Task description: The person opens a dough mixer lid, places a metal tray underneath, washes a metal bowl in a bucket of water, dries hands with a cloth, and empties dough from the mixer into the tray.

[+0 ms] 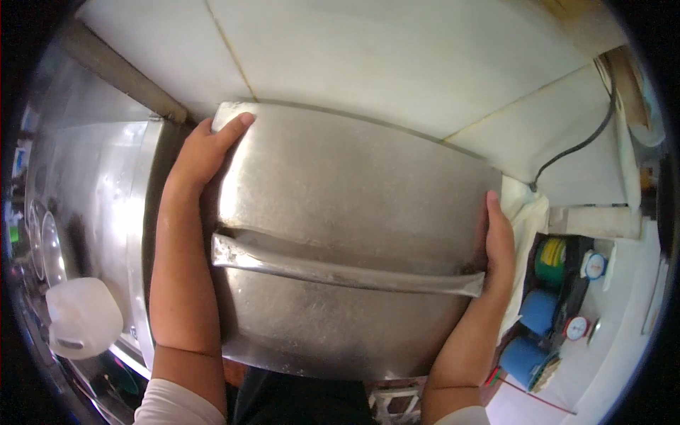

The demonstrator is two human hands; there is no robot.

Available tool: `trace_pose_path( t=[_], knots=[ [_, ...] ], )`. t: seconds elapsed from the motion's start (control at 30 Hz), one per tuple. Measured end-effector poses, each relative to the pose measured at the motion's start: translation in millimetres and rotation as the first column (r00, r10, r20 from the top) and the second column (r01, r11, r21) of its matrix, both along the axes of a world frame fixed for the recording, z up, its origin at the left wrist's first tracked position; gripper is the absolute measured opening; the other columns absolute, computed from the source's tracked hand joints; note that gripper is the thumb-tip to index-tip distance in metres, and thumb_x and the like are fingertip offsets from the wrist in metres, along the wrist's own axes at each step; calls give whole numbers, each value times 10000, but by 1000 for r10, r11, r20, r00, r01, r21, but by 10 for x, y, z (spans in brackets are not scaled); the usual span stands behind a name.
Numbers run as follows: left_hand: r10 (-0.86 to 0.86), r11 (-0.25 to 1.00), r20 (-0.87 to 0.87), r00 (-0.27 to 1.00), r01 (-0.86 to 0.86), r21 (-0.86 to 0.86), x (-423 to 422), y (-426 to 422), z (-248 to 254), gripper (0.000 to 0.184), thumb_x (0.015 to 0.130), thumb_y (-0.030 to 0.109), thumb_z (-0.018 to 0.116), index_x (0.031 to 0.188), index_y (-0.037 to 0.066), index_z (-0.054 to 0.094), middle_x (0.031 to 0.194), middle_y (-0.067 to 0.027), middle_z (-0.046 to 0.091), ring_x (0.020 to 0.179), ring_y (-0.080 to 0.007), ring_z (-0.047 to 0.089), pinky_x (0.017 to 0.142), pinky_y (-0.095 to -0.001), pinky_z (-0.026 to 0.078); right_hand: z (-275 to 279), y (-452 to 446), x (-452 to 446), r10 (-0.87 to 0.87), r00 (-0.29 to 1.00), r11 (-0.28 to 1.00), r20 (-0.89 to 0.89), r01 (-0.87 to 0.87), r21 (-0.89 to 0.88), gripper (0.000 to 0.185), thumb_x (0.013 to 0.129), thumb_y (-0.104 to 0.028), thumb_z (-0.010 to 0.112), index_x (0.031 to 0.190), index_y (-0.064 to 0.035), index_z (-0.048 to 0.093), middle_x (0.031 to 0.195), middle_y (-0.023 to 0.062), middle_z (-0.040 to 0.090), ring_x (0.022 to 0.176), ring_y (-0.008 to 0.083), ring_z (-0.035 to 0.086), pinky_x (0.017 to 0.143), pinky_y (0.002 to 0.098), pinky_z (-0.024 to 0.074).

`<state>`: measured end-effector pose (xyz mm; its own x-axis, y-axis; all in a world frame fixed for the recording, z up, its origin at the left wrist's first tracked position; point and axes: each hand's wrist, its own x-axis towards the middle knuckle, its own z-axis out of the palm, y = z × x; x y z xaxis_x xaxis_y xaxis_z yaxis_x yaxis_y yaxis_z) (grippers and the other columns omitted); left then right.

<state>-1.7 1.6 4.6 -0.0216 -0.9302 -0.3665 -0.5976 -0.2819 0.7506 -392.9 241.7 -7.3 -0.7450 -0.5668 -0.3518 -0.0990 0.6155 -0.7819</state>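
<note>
A large stainless steel cover [354,184] fills the middle of the view, tilted, with a raised metal strip [347,276] running across it like a handle. My left hand [205,149] grips its upper left edge, thumb on the front face and the other fingers mostly out of sight. On the right edge, my right hand [499,237] holds it with the thumb pointing up, its other fingers hidden behind the side. Whether the cover is a flat panel or the front of a deeper box, I cannot tell.
White tiled wall [397,57] stands behind. A steel counter [99,170] and a translucent plastic jug [83,319] are at left. To the right are a black cable [584,149], a pale cloth [528,212], blue containers [538,312] and small round dials [576,327].
</note>
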Motion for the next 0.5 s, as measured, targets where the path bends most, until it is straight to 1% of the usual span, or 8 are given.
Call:
trace_pose_path(
  t=[0.07, 0.17, 0.27, 0.37, 0.47, 0.5],
  knots=[
    [9, 1000, -21, 1000, -9, 1, -67, 76, 131, 929, 724, 612, 704, 1265, -109, 480, 1119, -242, 615, 988, -270, 617, 878, -330, 470, -33, 8, -19, 7, 1000, 1000, -19, -7, -24, 837, 861, -664, 496, 1111, 129, 596, 1055, 179, 626, 959, 241, 559, 894, 303, 409],
    [-8, 1000, 2, 1000, 8, 3, -33, 40, 99, 983, 704, 623, 714, 1296, -116, 449, 1159, -259, 595, 1026, -282, 606, 900, -333, 461, -66, 19, -64, 13, 1000, 1000, -6, -13, -4, 838, 864, -662, 494, 1111, 132, 595, 1057, 179, 628, 964, 240, 560, 893, 300, 409],
    [-13, 1000, -36, 999, 13, 18, 6, 6, 12, 1011, 706, 628, 707, 1310, -131, 422, 1172, -268, 587, 1045, -284, 603, 910, -335, 458, 7, -3, -18, -4, 1000, 999, 20, 3, 40, 841, 863, -666, 492, 1111, 131, 596, 1053, 176, 630, 965, 235, 561, 892, 300, 410],
    [-7, 1000, -21, 1000, 7, -7, 34, -22, -60, 1000, 707, 628, 706, 1300, -129, 434, 1155, -259, 598, 1025, -280, 611, 905, -332, 461, -42, 17, -62, 7, 1000, 1000, -8, -7, 23, 845, 862, -669, 490, 1111, 131, 595, 1052, 175, 629, 964, 234, 560, 891, 298, 409],
    [11, 999, 15, 1000, -10, -43, -34, 54, 80, 957, 716, 625, 700, 1272, -119, 469, 1111, -246, 620, 984, -272, 624, 891, -330, 466, -76, 33, -97, 26, 999, 1000, 24, -26, -5, 835, 861, -668, 494, 1122, 118, 598, 1064, 168, 630, 963, 229, 563, 892, 300, 412],
    [17, 1000, 30, 999, -17, -21, -26, 48, 70, 951, 720, 613, 700, 1274, -124, 466, 1142, -252, 607, 1024, -285, 610, 909, -336, 457, -40, 14, -43, 4, 1000, 999, -12, -4, 38, 822, 863, -662, 497, 1123, 110, 602, 1065, 163, 631, 962, 225, 563, 890, 300, 413]
  ],
)
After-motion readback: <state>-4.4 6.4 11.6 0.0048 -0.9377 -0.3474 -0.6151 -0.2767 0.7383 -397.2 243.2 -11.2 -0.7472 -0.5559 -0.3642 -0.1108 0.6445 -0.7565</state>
